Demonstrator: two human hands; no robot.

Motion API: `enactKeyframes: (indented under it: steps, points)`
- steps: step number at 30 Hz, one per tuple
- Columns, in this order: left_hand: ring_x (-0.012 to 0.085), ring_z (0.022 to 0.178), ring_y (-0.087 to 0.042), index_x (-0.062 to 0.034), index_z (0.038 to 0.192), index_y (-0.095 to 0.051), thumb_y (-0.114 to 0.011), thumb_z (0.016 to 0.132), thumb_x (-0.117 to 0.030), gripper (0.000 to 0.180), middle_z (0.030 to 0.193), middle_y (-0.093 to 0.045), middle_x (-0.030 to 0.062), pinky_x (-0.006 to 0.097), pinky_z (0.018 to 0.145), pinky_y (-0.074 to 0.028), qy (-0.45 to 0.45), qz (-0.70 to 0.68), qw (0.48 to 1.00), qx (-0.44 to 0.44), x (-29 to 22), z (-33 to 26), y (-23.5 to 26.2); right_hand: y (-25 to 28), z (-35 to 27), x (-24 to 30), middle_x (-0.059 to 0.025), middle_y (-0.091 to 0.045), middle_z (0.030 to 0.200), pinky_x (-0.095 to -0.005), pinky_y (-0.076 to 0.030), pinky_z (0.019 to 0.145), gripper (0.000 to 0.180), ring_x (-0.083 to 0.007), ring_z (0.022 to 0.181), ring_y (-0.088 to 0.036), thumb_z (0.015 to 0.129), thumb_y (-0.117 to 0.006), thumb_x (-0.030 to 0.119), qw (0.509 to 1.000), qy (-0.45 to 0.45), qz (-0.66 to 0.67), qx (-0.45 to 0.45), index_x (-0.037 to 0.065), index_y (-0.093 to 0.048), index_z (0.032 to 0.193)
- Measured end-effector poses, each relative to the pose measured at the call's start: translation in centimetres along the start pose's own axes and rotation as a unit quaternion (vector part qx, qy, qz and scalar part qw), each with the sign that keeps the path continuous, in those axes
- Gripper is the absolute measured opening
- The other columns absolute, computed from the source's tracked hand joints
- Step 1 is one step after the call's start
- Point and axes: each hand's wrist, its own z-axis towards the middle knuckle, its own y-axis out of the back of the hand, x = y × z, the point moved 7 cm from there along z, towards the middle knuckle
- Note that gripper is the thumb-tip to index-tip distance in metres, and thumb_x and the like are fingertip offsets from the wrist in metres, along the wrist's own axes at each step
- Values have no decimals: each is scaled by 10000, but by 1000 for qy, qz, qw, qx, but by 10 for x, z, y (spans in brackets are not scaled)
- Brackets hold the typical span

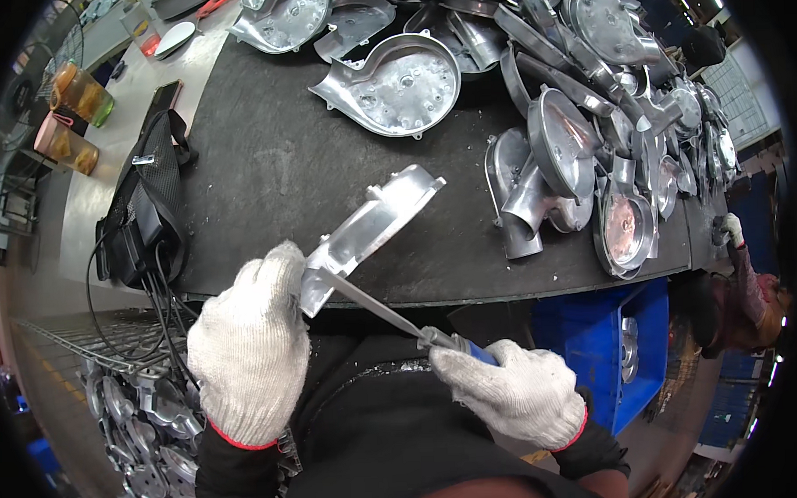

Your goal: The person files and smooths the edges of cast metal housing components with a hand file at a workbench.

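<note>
My left hand (254, 342), in a white knitted glove with a red cuff, grips a shiny cast-metal snail-shaped blower housing (375, 216) by its lower end. The housing is tilted up on its side over the front of the dark table. My right hand (513, 392), gloved the same way, is closed round the blue and grey handle of a hand file (376, 308). The file's long narrow blade points up and left, its tip at the housing's lower end beside my left fingers. Exact contact there is hard to make out.
More housings (402, 86) lie on the black table mat (264, 166), heaped at the right. A black bag with cables (147, 205), a phone and drink bottles (81, 95) are at left. A wire basket of castings (150, 416) stands lower left, a blue bin (586, 330) right. Another person (743, 298) is far right.
</note>
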Motion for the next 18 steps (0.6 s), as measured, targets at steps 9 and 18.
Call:
enactKeyframes:
  steps: [9, 18]
  points:
    - [308, 1002, -773, -22, 1115, -736, -711, 781, 121, 364, 1066, -774, 147, 340, 851, -596, 16, -72, 997, -10, 15, -16, -10, -12, 6, -17, -153, -749, 1149, -374, -599, 721, 667, -309, 897, -764, 894, -761, 179, 955, 29, 286, 74, 42, -532, 1505]
    - [329, 945, -775, -31, 1115, -737, -715, 750, 109, 391, 1023, -766, 163, 356, 809, -606, 46, -83, 995, -22, 24, -27, -16, -85, -8, -15, -135, -607, 1347, -333, -504, 1020, 688, -245, 1172, -627, 1051, -521, 201, 760, -112, 576, 282, 100, -240, 1672]
